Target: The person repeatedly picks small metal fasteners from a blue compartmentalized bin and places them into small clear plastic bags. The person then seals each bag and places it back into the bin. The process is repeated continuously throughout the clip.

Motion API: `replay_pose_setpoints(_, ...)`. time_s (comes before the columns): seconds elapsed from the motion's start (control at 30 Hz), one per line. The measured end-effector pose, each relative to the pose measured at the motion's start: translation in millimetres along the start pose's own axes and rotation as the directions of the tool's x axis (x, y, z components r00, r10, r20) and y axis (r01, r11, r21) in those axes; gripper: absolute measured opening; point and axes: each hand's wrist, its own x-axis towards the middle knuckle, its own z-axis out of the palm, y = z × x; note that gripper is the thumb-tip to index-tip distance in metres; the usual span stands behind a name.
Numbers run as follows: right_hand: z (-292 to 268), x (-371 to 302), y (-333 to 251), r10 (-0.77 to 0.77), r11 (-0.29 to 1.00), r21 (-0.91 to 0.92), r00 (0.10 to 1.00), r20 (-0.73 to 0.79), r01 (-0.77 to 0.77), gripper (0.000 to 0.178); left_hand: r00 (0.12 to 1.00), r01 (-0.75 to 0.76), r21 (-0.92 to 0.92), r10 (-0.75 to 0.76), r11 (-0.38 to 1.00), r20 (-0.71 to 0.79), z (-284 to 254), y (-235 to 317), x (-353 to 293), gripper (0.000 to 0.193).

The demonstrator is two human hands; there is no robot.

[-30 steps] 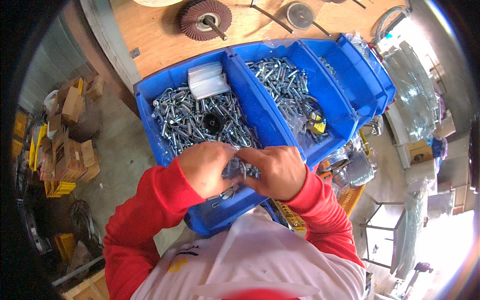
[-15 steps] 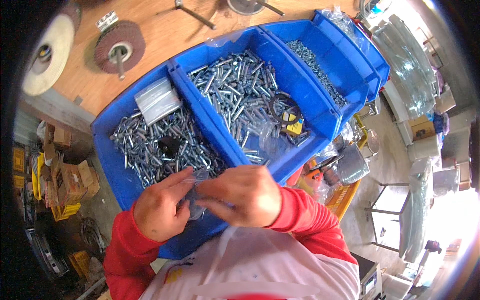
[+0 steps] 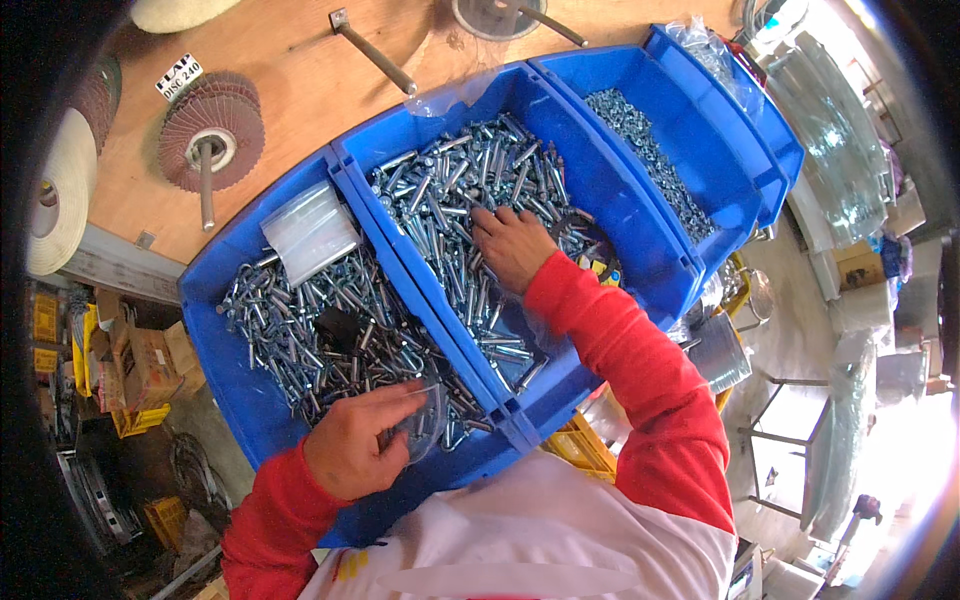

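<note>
My left hand [image 3: 362, 440] pinches a small clear plastic bag [image 3: 432, 425] over the near corner of the left blue bin [image 3: 232, 375]. Loose silver bolts [image 3: 290, 330] fill much of that bin, along with a stack of flat clear bags [image 3: 311, 232] and a dark object. My right hand [image 3: 515, 250] reaches into the middle blue bin [image 3: 628, 200], its bent fingers apart and touching the pile of metal bolts [image 3: 440, 190]. The underside of its fingers is hidden, and no bolt shows in its grasp.
Farther right, another blue bin [image 3: 690, 130] holds small metal fasteners [image 3: 640, 130]. Behind the bins, a wooden board [image 3: 290, 80] carries projecting metal pegs [image 3: 375, 55] and a flap disc [image 3: 212, 135]. Cardboard boxes [image 3: 145, 365] and a yellow crate [image 3: 582, 447] stand lower down.
My right hand has left the plastic bag and moved up and right into the middle bin's bolts. My left hand keeps the bag, slightly lower. The view has shifted a little.
</note>
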Motion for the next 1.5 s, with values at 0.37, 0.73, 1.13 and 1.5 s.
replay_pose_setpoints(0.37,-34.9,-26.6,-2.1,0.188,0.963,0.220,0.975,-0.121,-0.158,0.022,0.980,-0.136,0.049,0.142,0.990,-0.140,-1.3,-14.1,-12.5,0.044)
replay_pose_setpoints(0.73,-153.7,-73.0,-129.8,0.238,0.206,0.956,0.937,-0.257,0.210,0.018,0.966,-0.212,0.023,0.213,0.977,-0.146,11.7,-17.6,-6.0,0.041)
replay_pose_setpoints(1.13,-132.2,-64.6,-160.6,0.133,0.389,0.890,0.941,-0.310,0.238,0.038,0.949,-0.232,-0.116,0.199,0.966,-0.245,7.4,-12.9,-10.0,0.033)
replay_pose_setpoints(1.5,-125.3,-67.6,-189.4,0.299,0.365,0.924,0.926,-0.230,0.111,0.056,0.984,-0.126,-0.151,0.105,0.980,-0.143,4.0,-20.8,-14.8,0.049)
